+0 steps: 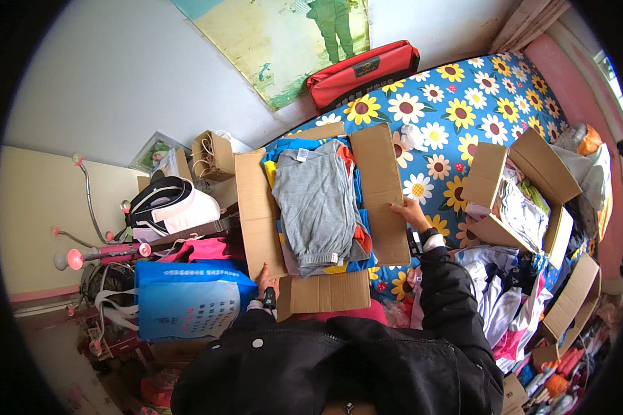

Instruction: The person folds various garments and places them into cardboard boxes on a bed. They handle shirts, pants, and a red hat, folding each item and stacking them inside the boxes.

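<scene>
In front of me is a cardboard box (379, 194) with its flaps spread outward. Folded clothes fill it to the top. Grey shorts or trousers (316, 202) with an elastic waistband lie uppermost, and blue, yellow and orange fabric shows around them. My right hand (415, 213) grips the edge of the right flap, thumb on top. At the near left corner, my left hand (268, 284) holds the left flap by its lower edge; its fingers are partly hidden under the cardboard. Each wrist wears a dark strapped device.
A daisy-patterned bed cover (477, 109) spreads behind the box. To the right stands another open box (532, 207) of clothes, above piled garments (498, 306). A blue bag (187, 301), a white visor (187, 207) and a rack with pink-tipped hooks (75, 258) crowd the left.
</scene>
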`<action>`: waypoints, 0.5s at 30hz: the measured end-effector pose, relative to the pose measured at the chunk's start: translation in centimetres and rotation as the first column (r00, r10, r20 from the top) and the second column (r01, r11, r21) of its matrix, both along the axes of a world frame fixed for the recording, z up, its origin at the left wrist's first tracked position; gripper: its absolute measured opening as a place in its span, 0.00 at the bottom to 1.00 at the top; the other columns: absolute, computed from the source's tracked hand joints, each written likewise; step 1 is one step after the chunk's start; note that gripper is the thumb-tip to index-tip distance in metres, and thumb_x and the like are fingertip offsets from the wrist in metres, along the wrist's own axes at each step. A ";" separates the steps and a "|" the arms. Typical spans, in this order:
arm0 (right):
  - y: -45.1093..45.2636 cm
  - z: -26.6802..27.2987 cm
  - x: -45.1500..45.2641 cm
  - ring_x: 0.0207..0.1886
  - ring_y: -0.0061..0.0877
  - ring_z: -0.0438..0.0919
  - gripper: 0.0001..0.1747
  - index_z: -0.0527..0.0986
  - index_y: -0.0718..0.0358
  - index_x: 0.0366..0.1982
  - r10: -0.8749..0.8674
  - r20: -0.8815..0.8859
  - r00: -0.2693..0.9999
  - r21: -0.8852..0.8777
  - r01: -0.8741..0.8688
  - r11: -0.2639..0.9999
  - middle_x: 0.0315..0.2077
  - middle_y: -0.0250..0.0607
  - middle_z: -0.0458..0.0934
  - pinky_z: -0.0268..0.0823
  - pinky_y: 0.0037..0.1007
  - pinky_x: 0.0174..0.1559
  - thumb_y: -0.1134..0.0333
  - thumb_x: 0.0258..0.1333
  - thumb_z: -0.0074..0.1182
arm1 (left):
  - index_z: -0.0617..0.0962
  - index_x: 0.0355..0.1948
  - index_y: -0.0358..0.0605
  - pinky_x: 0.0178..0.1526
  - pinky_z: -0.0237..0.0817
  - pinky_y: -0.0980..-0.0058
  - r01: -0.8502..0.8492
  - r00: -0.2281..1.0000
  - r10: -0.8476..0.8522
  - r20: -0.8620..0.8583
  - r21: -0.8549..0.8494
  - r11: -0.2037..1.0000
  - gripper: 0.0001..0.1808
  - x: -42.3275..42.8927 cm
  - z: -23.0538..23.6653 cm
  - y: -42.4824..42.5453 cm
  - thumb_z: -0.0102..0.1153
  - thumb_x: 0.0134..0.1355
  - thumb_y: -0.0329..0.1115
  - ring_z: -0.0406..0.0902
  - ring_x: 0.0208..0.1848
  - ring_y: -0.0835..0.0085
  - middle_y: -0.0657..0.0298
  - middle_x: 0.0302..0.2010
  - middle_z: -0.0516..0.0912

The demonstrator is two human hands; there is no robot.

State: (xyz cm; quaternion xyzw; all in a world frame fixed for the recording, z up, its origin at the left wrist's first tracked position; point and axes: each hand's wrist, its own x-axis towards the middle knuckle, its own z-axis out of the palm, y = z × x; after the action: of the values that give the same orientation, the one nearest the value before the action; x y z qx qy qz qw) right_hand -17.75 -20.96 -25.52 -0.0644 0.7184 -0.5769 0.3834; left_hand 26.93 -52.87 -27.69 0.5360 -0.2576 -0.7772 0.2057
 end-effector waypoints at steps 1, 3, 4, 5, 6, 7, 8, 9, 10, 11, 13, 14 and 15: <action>-0.8 0.1 -1.0 0.34 0.21 0.80 0.19 0.78 0.73 0.43 -0.024 0.039 0.999 -0.003 0.024 1.000 0.33 0.40 0.83 0.72 0.26 0.36 0.66 0.53 0.63 | 0.72 0.61 0.55 0.66 0.58 0.65 0.031 1.000 -0.031 -0.002 -0.064 0.998 0.28 -0.1 0.6 0.4 0.65 0.60 0.44 0.69 0.62 0.69 0.70 0.59 0.76; -2.6 -0.1 -2.8 0.31 0.22 0.80 0.19 0.79 0.73 0.39 0.060 -0.100 0.993 0.029 -0.057 0.998 0.30 0.40 0.84 0.72 0.27 0.34 0.64 0.52 0.64 | 0.71 0.62 0.52 0.63 0.61 0.66 0.004 0.991 0.019 0.135 -0.167 0.986 0.29 -0.8 1.5 1.5 0.65 0.61 0.40 0.70 0.61 0.69 0.68 0.60 0.75; -3.4 -0.4 -3.4 0.30 0.22 0.80 0.19 0.80 0.73 0.38 0.098 -0.156 0.983 0.070 -0.088 0.994 0.28 0.41 0.84 0.72 0.27 0.33 0.62 0.51 0.64 | 0.70 0.62 0.50 0.65 0.58 0.66 0.004 0.982 0.038 0.184 -0.220 0.975 0.29 -1.3 2.0 2.1 0.63 0.62 0.42 0.68 0.63 0.69 0.66 0.61 0.73; -3.9 -0.7 -3.6 0.29 0.24 0.81 0.20 0.80 0.74 0.37 0.097 -0.175 0.980 0.072 -0.086 0.994 0.27 0.42 0.84 0.72 0.28 0.33 0.61 0.50 0.64 | 0.70 0.62 0.47 0.67 0.55 0.66 0.006 0.971 0.059 0.231 -0.271 0.962 0.29 -1.9 2.4 2.6 0.62 0.63 0.44 0.66 0.65 0.68 0.64 0.63 0.72; -4.4 -1.1 -3.7 0.28 0.26 0.82 0.21 0.80 0.74 0.36 0.099 -0.193 0.976 0.076 -0.085 0.993 0.26 0.44 0.84 0.73 0.29 0.32 0.60 0.49 0.65 | 0.76 0.57 0.43 0.60 0.63 0.68 0.055 0.899 0.117 0.423 -0.373 0.926 0.26 -2.6 2.8 3.1 0.65 0.60 0.42 0.73 0.58 0.68 0.61 0.57 0.78; -4.7 -1.4 -3.7 0.28 0.28 0.83 0.22 0.80 0.74 0.35 0.100 -0.212 0.972 0.118 -0.076 0.990 0.25 0.45 0.84 0.73 0.30 0.31 0.59 0.48 0.65 | 0.77 0.54 0.42 0.56 0.66 0.68 0.168 0.875 0.094 0.475 -0.480 0.861 0.24 -2.9 3.6 3.5 0.66 0.59 0.41 0.76 0.53 0.67 0.60 0.53 0.80; -4.8 -1.7 -3.6 0.29 0.30 0.83 0.23 0.80 0.74 0.35 0.088 -0.220 0.971 0.100 -0.067 0.993 0.25 0.47 0.84 0.73 0.31 0.32 0.58 0.47 0.66 | 0.79 0.51 0.40 0.52 0.68 0.68 0.306 0.808 0.075 0.584 -0.526 0.794 0.22 -3.2 4.5 3.9 0.66 0.58 0.40 0.78 0.49 0.67 0.59 0.49 0.83; -4.9 -2.0 -3.4 0.30 0.33 0.84 0.24 0.80 0.75 0.35 0.071 -0.232 0.970 0.113 -0.046 0.992 0.26 0.50 0.84 0.73 0.32 0.33 0.58 0.46 0.66 | 0.81 0.47 0.39 0.48 0.70 0.67 0.442 0.725 0.078 0.685 -0.549 0.709 0.20 -3.5 5.4 4.2 0.67 0.58 0.39 0.81 0.45 0.66 0.58 0.45 0.85; -4.7 -2.1 -3.2 0.31 0.35 0.84 0.25 0.80 0.75 0.35 0.057 -0.209 0.976 0.203 -0.014 0.979 0.26 0.52 0.83 0.74 0.33 0.34 0.57 0.45 0.66 | 0.83 0.38 0.30 0.39 0.71 0.75 0.419 0.838 0.142 0.526 -0.789 0.449 0.13 -4.0 6.2 4.8 0.63 0.60 0.33 0.80 0.35 0.76 0.61 0.34 0.87; -4.4 -2.2 -3.1 0.31 0.37 0.84 0.25 0.80 0.74 0.34 0.084 -0.279 0.956 0.188 -0.032 0.982 0.26 0.53 0.83 0.74 0.34 0.34 0.56 0.44 0.67 | 0.83 0.38 0.30 0.38 0.71 0.75 0.477 0.783 0.141 0.606 -0.730 0.489 0.13 -4.6 7.1 4.7 0.63 0.60 0.33 0.80 0.34 0.77 0.61 0.34 0.87; -3.6 -2.2 -2.7 0.32 0.41 0.84 0.27 0.81 0.73 0.33 0.163 -0.320 0.933 0.357 -0.040 0.933 0.26 0.55 0.83 0.74 0.35 0.34 0.53 0.42 0.67 | 0.83 0.38 0.31 0.37 0.70 0.74 0.547 0.726 0.121 0.677 -0.675 0.495 0.13 -5.4 8.6 4.7 0.64 0.59 0.34 0.80 0.34 0.78 0.60 0.32 0.87; -2.8 -2.1 -2.3 0.30 0.35 0.83 0.23 0.81 0.73 0.34 0.175 -0.343 0.923 0.353 -0.046 0.934 0.26 0.50 0.83 0.73 0.33 0.33 0.58 0.44 0.66 | 0.83 0.37 0.31 0.36 0.70 0.74 0.548 0.734 0.118 0.669 -0.685 0.480 0.13 -5.9 9.2 4.6 0.64 0.59 0.34 0.81 0.33 0.76 0.58 0.31 0.87; -1.8 -1.9 -2.0 0.29 0.30 0.83 0.19 0.81 0.72 0.35 0.197 -0.354 0.914 0.389 -0.048 0.920 0.26 0.45 0.83 0.73 0.31 0.32 0.62 0.46 0.65 | 0.83 0.37 0.32 0.35 0.70 0.73 0.546 0.748 0.114 0.654 -0.704 0.454 0.13 -6.5 9.6 4.2 0.64 0.58 0.34 0.81 0.31 0.75 0.56 0.30 0.87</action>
State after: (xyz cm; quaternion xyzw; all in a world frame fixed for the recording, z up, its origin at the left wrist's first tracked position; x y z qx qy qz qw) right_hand -19.78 -22.73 -27.39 -0.1486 0.8702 -0.3805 0.2756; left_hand 20.40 -48.63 -18.05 0.5376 -0.7354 -0.3346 0.2412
